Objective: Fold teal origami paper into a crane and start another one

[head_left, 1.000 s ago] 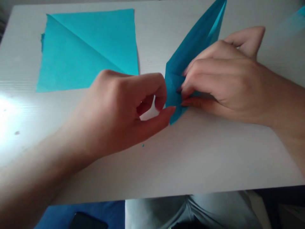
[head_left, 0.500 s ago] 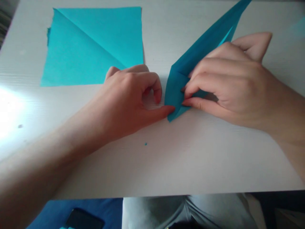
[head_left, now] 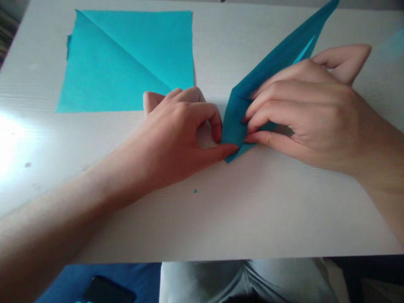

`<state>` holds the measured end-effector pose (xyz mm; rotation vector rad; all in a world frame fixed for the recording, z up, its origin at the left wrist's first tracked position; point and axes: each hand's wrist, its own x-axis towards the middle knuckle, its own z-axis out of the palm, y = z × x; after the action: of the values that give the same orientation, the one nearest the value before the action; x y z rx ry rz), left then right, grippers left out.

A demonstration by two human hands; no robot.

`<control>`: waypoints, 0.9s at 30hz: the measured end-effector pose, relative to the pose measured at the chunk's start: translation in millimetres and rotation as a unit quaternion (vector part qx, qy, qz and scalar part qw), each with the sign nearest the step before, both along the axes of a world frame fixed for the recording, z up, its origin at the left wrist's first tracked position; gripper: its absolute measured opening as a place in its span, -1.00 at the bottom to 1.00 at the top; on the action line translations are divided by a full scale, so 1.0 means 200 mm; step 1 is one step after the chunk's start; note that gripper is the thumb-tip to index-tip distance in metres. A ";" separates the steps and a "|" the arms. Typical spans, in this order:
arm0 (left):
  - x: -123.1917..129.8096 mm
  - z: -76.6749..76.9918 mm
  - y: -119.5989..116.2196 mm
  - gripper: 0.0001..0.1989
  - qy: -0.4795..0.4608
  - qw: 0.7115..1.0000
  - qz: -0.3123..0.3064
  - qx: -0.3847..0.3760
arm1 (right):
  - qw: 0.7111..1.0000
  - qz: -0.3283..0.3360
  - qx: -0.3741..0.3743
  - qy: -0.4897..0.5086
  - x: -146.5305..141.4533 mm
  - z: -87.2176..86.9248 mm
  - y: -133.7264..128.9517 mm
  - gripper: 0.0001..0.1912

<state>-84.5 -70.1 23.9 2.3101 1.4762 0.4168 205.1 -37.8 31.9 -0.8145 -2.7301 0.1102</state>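
Note:
A long folded teal paper (head_left: pixel 277 67) rises from a point near the middle of the white table (head_left: pixel 265 210) toward the far edge, its narrow tip leaning right. My right hand (head_left: pixel 303 109) grips its lower part, with fingers on top and the thumb along the near side. My left hand (head_left: pixel 176 134) is curled at the paper's lower left edge, its thumb tip and index finger pinching there. The paper's lowest corner pokes out below the left thumb. A flat square of lighter teal paper (head_left: pixel 123 63) with a diagonal crease lies at the far left, partly behind my left hand.
A tiny teal speck (head_left: pixel 195 191) lies on the white table near its front edge. Below that edge are my grey-clad lap (head_left: pixel 240 282), a blue cloth (head_left: pixel 135 282) and a black phone (head_left: pixel 107 290). Bright light falls on the table's left side.
My left hand has lowered and its thumb and index finger now close on the paper's lower left edge. The view has drifted slightly, shifting everything to the right.

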 end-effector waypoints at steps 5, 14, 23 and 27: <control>0.00 -0.01 0.01 -0.58 -0.010 1.000 0.011 -0.008 | 1.000 0.010 0.008 0.006 0.01 -0.01 0.01 -0.75; 0.01 -0.04 0.03 -0.58 -0.027 0.999 0.021 -0.008 | 0.998 0.023 0.059 -0.004 0.02 -0.04 0.04 -0.73; 0.01 -0.03 0.05 -0.52 -0.035 0.998 0.018 -0.043 | 0.999 0.014 0.049 -0.018 -0.01 -0.01 0.02 -0.70; 0.01 -0.03 0.05 -0.53 -0.033 0.998 0.016 -0.042 | 0.998 0.012 0.054 -0.032 -0.02 0.00 0.01 -0.65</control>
<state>-83.4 -60.9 17.3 2.1898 1.4736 0.4272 201.9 -35.8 32.2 -0.7667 -2.7786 -0.0576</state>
